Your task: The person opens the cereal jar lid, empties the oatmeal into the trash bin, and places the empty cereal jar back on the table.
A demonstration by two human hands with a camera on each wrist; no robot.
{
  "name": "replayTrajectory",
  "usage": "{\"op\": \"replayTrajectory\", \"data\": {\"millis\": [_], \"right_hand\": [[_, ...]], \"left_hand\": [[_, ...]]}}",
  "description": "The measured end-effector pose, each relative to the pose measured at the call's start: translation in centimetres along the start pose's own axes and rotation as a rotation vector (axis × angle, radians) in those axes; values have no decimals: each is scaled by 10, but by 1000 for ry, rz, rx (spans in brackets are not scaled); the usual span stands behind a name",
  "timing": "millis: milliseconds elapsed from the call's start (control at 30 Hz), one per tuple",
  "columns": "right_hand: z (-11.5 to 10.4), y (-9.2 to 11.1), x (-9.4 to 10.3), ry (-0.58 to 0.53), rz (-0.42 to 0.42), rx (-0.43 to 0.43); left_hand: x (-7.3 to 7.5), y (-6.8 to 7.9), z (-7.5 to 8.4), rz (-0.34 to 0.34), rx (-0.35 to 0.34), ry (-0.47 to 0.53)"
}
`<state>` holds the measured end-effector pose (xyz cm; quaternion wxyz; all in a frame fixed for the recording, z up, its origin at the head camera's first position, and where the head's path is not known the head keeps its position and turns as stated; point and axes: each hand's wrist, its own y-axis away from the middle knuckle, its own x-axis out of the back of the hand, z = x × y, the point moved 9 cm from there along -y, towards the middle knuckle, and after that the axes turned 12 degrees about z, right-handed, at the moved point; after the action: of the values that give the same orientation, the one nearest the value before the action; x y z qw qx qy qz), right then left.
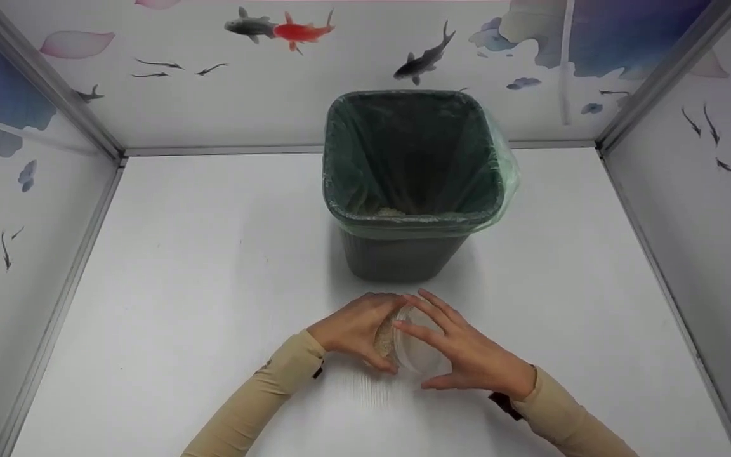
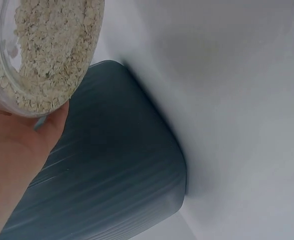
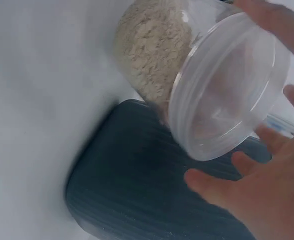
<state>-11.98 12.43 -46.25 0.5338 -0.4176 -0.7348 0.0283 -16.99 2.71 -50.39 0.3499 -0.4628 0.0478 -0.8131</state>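
Observation:
A clear plastic jar [image 1: 385, 338] lies tipped on its side between the hands, just in front of the bin, with pale beige flakes [image 2: 54, 52] heaped along its lower wall. Curled round the jar's body, my left hand [image 1: 360, 330] grips it, its thumb on the near side. The jar's translucent lid [image 3: 229, 87] faces right. Around this lid end my right hand [image 1: 467, 352] spreads its fingers wide, fingertips close by the rim. In the right wrist view the lid stands in front of the spread fingers, and the palm holds nothing.
Behind the hands stands a dark grey bin [image 1: 397, 257], lined with a green plastic bag [image 1: 509, 168] folded over its rim. Some pale material [image 1: 391, 211] shows inside it. Printed panels [image 1: 353, 82] framed in metal rails enclose the white tabletop [image 1: 200, 254] at the back and sides.

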Motion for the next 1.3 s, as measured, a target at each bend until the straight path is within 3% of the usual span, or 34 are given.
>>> {"op": "replayTrajectory", "data": {"millis": [300,500,933,1100,1300], "right_hand": [[32,11,1,-53,166,-371],[42,22,-8,-76,137,-502],[33,14,-15,-197,146,-468],[29,11,-16,-202,129,-416],[17,7,-15,-149,102,-287]], "left_hand": [[3,3,-8,69,87,-131],[5,3,-11,78,122,-209],[-4,3,-9,43,132,-196],[-6,4,-7,13,123,-162],[-9,4,-3,-28,83,-106]]}}
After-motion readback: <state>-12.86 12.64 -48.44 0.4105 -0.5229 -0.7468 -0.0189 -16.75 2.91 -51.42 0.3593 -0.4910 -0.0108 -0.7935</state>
